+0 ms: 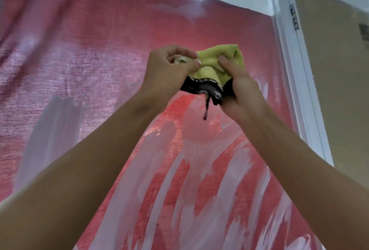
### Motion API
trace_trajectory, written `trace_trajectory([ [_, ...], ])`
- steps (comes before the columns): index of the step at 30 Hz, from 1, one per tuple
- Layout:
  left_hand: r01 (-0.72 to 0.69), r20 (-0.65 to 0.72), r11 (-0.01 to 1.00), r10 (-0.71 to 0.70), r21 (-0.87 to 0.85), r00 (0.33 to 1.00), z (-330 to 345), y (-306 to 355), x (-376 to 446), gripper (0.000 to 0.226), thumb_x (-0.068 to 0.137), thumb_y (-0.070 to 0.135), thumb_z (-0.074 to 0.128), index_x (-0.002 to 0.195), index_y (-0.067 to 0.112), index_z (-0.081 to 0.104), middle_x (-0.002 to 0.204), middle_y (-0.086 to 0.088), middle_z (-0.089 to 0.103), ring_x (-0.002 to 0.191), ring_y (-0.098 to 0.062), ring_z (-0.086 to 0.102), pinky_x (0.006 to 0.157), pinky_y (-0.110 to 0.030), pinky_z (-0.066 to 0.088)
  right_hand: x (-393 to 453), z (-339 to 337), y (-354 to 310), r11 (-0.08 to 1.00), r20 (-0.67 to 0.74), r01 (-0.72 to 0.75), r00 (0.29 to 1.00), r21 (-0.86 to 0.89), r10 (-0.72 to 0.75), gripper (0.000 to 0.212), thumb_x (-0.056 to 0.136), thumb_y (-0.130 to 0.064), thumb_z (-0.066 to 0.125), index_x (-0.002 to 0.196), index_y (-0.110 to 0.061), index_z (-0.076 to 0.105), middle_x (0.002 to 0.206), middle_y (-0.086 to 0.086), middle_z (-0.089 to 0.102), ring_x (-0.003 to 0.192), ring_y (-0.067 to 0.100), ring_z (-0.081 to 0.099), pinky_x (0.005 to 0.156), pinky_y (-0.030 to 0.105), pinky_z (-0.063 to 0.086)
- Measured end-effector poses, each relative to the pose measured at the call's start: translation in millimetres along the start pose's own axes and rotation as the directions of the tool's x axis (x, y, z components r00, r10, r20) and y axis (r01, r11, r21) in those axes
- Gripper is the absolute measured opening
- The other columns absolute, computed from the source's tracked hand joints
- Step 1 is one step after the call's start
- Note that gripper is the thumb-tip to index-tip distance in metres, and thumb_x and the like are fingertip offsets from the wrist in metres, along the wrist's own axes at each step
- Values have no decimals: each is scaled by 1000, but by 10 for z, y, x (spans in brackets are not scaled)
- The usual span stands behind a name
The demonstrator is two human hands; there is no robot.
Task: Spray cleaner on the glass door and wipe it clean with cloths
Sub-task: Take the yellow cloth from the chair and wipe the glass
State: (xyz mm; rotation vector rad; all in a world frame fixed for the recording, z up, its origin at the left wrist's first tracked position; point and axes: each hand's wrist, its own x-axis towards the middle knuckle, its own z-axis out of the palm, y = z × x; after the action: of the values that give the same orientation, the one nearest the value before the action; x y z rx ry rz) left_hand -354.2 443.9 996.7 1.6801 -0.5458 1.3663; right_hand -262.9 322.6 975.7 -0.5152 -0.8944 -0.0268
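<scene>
Holding up a soft, light green cloth (217, 60) before the smeary glass door (199, 170), left hand (167, 70) and right hand (237, 78) pinch its folds; bunched edges look easiest to grab.

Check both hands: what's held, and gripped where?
Both hands hold a bunched yellow-green cloth with a black cloth under it: left hand pinches the left edge, right hand grips the right side.
</scene>
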Motion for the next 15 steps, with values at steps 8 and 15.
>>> trace_trajectory([
  [8,-39,187,949,-21,312,982,315,3,151,17,101,27,65,108,21,80,109,2,76,98,-9,71,85,-16,53,112,-35,-139,938,-162,191,956,-288,-244,17,85,4,72,102,0,68,87,12,70,74,24,70,74,40,61],
  [15,-280,198,662,199,695,960,296,-65,442,10,95,36,72,85,32,70,125,-5,65,121,-24,59,108,-44,43,769,-612,-757,622,-218,200,820,-757,-529,34,89,-4,69,117,-15,54,102,1,64,84,13,70,70,28,61],
])
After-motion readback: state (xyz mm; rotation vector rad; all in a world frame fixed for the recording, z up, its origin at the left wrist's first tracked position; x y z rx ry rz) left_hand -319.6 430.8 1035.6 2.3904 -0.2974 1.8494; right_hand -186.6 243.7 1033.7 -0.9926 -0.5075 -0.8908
